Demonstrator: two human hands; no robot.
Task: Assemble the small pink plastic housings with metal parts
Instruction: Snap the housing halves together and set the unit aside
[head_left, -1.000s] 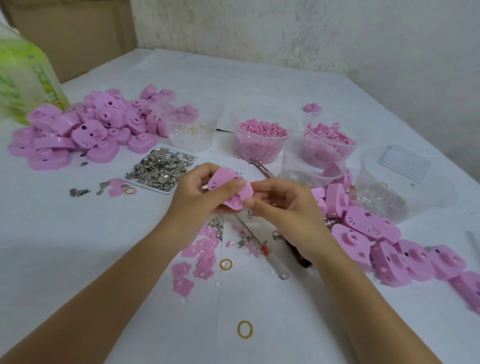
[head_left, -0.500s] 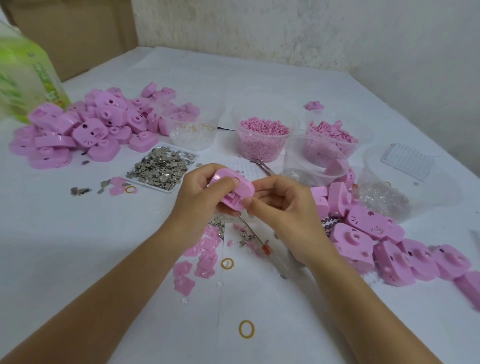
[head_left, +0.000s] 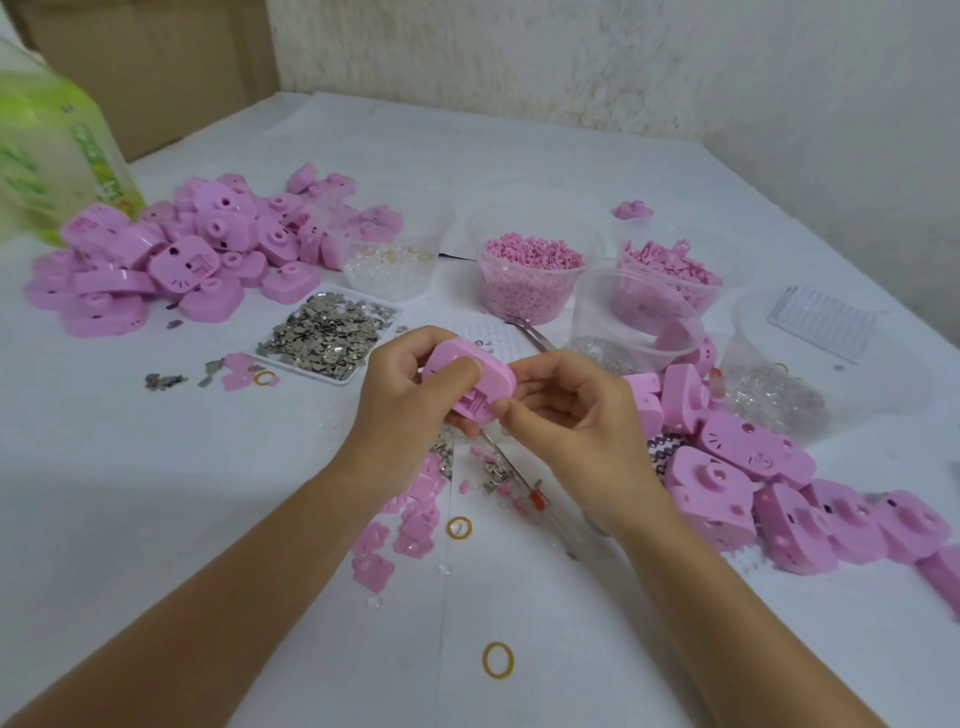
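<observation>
The white tabletop (head_left: 156, 493) spreads under everything. A heap of pink housings (head_left: 171, 260) lies at its far left, and a second heap (head_left: 779, 493) trails along the right, beside my right forearm. Between them stands a clear tub of pink pellets (head_left: 530, 275), with a shallow tray of small metal parts (head_left: 327, 332) just left of it, nearer me. My left hand (head_left: 405, 395) grips one pink housing (head_left: 478, 379) above the tabletop's middle, thumb on its upper face, fingers curled behind it. My right hand (head_left: 576, 415) pinches the same housing's right end between thumb and forefinger. A yellow rubber ring (head_left: 497, 660) lies between my forearms.
</observation>
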